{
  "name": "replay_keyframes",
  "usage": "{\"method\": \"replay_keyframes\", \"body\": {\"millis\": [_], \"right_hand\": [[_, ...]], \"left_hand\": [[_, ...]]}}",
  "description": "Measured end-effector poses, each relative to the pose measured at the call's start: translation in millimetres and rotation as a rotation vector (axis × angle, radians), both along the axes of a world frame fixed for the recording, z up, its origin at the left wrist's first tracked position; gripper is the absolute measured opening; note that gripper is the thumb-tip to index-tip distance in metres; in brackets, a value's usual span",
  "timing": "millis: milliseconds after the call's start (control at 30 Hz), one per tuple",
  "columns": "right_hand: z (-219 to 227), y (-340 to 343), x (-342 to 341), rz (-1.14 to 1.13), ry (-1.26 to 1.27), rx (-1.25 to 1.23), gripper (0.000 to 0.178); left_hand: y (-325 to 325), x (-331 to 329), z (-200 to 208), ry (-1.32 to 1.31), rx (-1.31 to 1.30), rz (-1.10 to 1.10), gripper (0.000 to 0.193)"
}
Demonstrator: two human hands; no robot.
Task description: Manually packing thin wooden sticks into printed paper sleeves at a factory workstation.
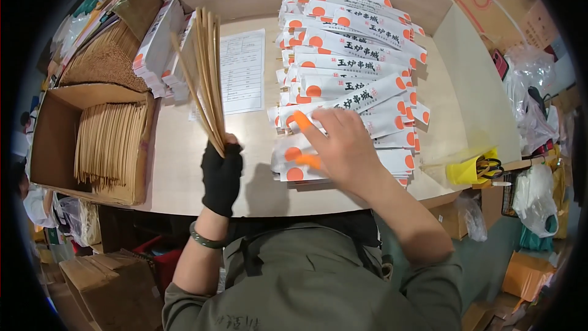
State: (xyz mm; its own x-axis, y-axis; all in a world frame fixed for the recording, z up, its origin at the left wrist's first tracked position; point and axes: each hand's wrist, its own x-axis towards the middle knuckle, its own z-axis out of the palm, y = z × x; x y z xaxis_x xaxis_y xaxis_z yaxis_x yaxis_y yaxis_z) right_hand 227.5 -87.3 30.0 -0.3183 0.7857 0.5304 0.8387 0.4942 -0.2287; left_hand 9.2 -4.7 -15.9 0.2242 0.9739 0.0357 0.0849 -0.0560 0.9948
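Note:
My left hand [222, 178], in a black fingerless glove, is closed around several long wooden chopsticks [211, 79]. They stand up from the fist and fan out slightly at the top. My right hand [346, 147] is over the near part of a wide pile of white paper chopstick sleeves [358, 61] with orange dots and dark print. Orange finger cots [303, 121] cover its thumb and index finger, which are spread apart. Nothing shows between them; whether the fingertips touch the sleeves is unclear.
A cardboard box [144, 147] of chopsticks stands at the left, with more bundled sticks [104, 61] behind it. Flat sleeve stacks [156, 46] lie alongside. A printed sheet [243, 73] is on the table. At the right edge hangs a yellow pouch [468, 170] holding scissors.

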Motion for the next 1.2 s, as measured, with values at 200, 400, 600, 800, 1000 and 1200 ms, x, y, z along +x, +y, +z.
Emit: {"method": "replay_keyframes", "body": {"millis": [200,400,600,800,1000,1200], "right_hand": [[-53.4,-40.7,5.7,-0.007,-0.147,-0.087,0.021],[-58.4,-42.1,5.8,-0.08,0.08,0.03,0.023],[-60.6,-45.0,-0.2,-0.133,0.039,0.054,0.012],[-56.1,-44.6,8.2,-0.178,0.207,-0.021,0.014],[-30.6,-35.5,22.2,-0.286,0.767,-0.485,0.015],[-22.4,-37.5,30.8,-0.143,0.889,-0.598,0.015]], "left_hand": [[-3.2,-19.2,-16.4,0.235,-0.012,-0.001,0.028],[-21.8,-31.1,-8.0,0.197,-0.208,0.036,0.026],[-27.5,-43.4,0.8,0.121,-0.341,0.103,0.022],[-30.1,-60.6,8.5,0.216,-0.291,0.019,0.019],[-29.0,-77.0,7.7,0.28,-0.264,-0.093,0.019],[-20.6,-88.7,19.6,0.32,-0.277,-0.205,0.017]]}}
